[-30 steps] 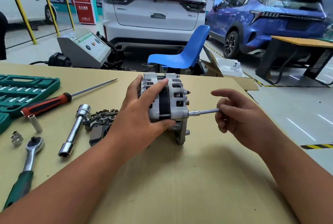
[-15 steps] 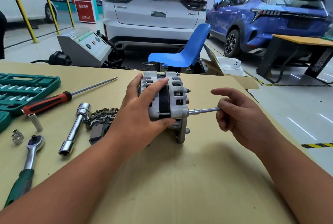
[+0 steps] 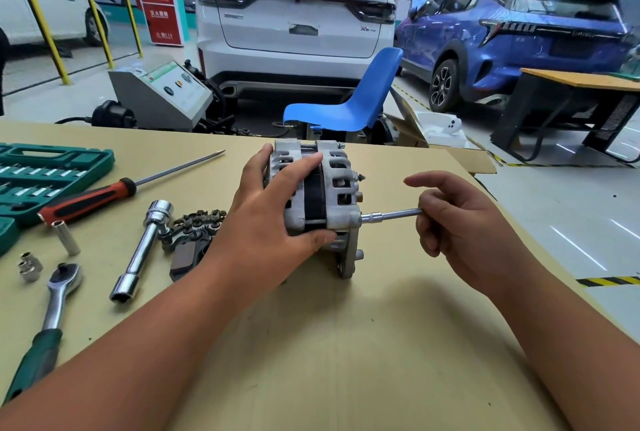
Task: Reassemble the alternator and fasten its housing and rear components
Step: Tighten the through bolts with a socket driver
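- Left hand (image 3: 266, 222) grips the alternator (image 3: 341, 184): fingers spread over its top, thumb pressed on the near side. It covers most of the left housing half.
- Right hand (image 3: 460, 229) holds a thin steel bar (image 3: 391, 214), with the lower fingers curled round it and the index finger stretched out above, touching nothing.
- The bar's outer end is hidden in the right hand, so any handle cannot be made out. Its socket end meets the alternator's right face at a lug.
- The alternator stands on edge on the table (image 3: 346, 361), mid-table, between the 2 hands.
- Just left of the left wrist lies a dark rectifier part (image 3: 197, 222), partly hidden by the forearm.
- Further left lie a tube wrench (image 3: 142, 250), a screwdriver (image 3: 90, 198), a ratchet (image 3: 59, 292) and loose sockets (image 3: 30, 266).
- A green case (image 3: 52, 167) is cut off by the left edge.
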`<state>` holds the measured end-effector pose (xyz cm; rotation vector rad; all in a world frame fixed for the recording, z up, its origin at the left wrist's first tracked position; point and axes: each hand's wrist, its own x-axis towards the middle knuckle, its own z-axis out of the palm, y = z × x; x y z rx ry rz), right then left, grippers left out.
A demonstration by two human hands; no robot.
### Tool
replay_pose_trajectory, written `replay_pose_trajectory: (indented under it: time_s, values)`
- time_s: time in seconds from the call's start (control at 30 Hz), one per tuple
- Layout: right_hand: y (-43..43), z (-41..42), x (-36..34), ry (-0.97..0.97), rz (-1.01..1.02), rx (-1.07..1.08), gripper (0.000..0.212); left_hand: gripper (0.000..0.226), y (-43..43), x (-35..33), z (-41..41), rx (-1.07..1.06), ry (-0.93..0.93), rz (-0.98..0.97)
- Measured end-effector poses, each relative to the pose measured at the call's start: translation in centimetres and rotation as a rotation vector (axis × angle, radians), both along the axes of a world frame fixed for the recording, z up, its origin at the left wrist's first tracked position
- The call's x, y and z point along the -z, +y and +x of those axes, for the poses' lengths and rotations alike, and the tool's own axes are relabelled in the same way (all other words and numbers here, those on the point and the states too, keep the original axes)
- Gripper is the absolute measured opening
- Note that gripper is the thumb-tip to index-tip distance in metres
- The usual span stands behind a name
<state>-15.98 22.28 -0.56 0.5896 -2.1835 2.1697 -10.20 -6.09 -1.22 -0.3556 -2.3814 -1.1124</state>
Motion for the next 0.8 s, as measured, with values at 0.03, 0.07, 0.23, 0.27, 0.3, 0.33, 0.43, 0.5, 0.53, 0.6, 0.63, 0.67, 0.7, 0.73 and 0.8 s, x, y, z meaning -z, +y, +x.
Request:
replay_pose_trajectory:
  time_s: [0.03,0.07,0.23,0.27,0.3,0.33,0.43,0.5,0.53,0.6,0.63,0.67,0.7,0.73,0.8]
  values:
    - [0.02,-0.07,0.09,0.0,0.02,0.015,0.026,0.101,-0.02,0.01,-0.02,-0.001,0.0,-0.002]
    - [0.03,-0.11,0.13,-0.004,0.034,0.027,0.025,0.101,-0.03,0.02,-0.03,-0.002,0.001,-0.003]
    - [0.05,0.11,-0.15,-0.019,0.0,-0.029,0.036,0.1,-0.1,0.12,-0.05,-0.003,0.001,-0.003]
    - [0.06,0.14,-0.21,-0.016,-0.017,-0.043,0.038,0.1,-0.11,0.15,-0.04,-0.003,0.0,-0.002]
    - [0.07,0.15,-0.25,-0.007,-0.024,-0.046,0.038,0.1,-0.1,0.16,-0.07,-0.001,-0.002,-0.002]
    - [0.09,0.17,-0.28,0.005,-0.019,-0.038,0.036,0.1,-0.1,0.16,-0.08,0.0,-0.003,-0.003]
    - [0.09,0.14,-0.16,0.039,0.045,0.015,0.027,0.101,-0.07,0.11,-0.1,0.001,-0.004,-0.004]
    - [0.06,0.06,0.0,0.031,0.071,0.048,0.027,0.1,-0.06,0.08,-0.09,0.003,-0.002,-0.004]
    - [0.02,0.08,0.0,0.022,0.072,0.051,0.027,0.1,-0.07,0.08,-0.07,0.004,0.0,-0.004]
    - [-0.06,0.16,-0.14,0.005,0.057,0.022,0.028,0.1,-0.09,0.12,-0.08,0.005,0.005,-0.007]
    - [-0.06,0.2,-0.21,-0.001,0.045,-0.004,0.031,0.1,-0.1,0.14,-0.1,0.006,0.006,-0.008]
    - [-0.05,0.22,-0.29,-0.004,0.035,-0.03,0.034,0.1,-0.1,0.15,-0.13,0.008,0.006,-0.007]
    - [-0.01,0.26,-0.37,-0.002,0.027,-0.047,0.036,0.1,-0.11,0.15,-0.14,0.009,0.003,-0.005]
    - [0.03,0.28,-0.44,0.006,0.022,-0.052,0.037,0.1,-0.12,0.15,-0.13,0.01,0.001,-0.004]
    - [0.12,0.34,-0.54,0.033,0.024,-0.033,0.034,0.1,-0.13,0.11,-0.08,0.009,-0.005,-0.002]
